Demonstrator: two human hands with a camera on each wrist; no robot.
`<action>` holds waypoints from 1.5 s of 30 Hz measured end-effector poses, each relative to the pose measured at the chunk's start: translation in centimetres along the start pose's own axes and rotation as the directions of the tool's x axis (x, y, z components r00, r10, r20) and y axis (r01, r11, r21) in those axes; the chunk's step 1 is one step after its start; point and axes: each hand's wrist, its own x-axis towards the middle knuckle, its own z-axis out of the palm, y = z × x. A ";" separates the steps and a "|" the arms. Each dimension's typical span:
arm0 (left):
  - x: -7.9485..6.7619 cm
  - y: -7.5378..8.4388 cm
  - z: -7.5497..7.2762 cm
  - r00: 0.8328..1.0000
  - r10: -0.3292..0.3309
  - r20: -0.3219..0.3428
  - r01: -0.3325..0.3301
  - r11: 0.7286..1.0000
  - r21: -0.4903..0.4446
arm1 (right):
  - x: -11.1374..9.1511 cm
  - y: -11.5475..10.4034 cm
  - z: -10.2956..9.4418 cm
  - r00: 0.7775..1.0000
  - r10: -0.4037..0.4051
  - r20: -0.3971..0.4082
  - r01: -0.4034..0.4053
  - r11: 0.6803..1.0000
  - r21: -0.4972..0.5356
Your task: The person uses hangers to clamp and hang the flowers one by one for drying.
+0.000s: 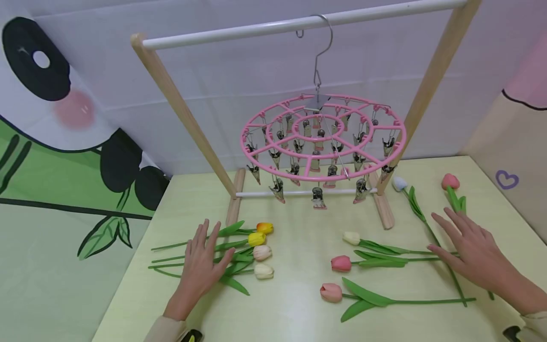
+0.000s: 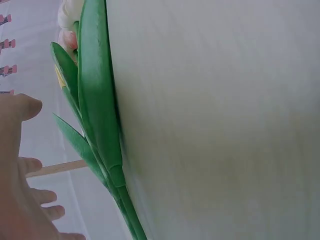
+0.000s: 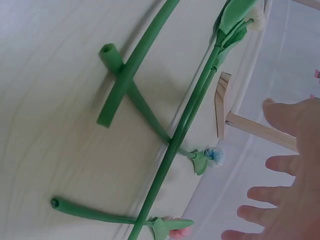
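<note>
My left hand hovers with fingers spread over the stems of the artificial tulips at the left. Their heads point right: an orange-yellow tulip, a yellow tulip and two whitish tulips. On the other side my right hand, fingers also extended, is above crossing green stems. Around it lie a cream tulip, a pink tulip, a salmon tulip, a pale blue tulip and a coral tulip. Nothing is held in either hand.
Behind the flowers stands a wooden rack with a white top bar. A round pink clip hanger hangs from that bar by a metal hook, with several metal clips dangling. Printed cloth backs the pale wooden table.
</note>
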 end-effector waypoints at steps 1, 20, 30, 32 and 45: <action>0.0 0.0 0.0 1.000 0.018 -0.020 -0.019 1.000 -0.015 | 0.1 0.0 -0.1 1.000 -0.008 -0.006 0.008 1.000 0.002; 0.2 1.1 0.2 0.989 0.069 -0.134 -0.097 0.971 -0.220 | 1.3 -1.4 -0.1 0.990 -0.127 0.057 0.124 0.991 0.055; 0.2 1.7 0.6 0.989 0.062 -0.137 -0.108 0.924 -0.367 | 1.7 -1.5 0.6 0.969 -0.075 0.235 0.056 0.994 0.090; 0.3 2.0 0.7 0.989 0.059 -0.134 -0.109 0.910 -0.400 | 1.7 -1.4 0.8 0.965 -0.077 0.252 0.057 0.995 0.088; 1.2 6.8 -2.1 0.995 -0.057 -0.082 -0.002 0.805 -0.594 | 2.5 -1.7 1.5 0.939 -0.095 0.330 0.069 0.994 0.089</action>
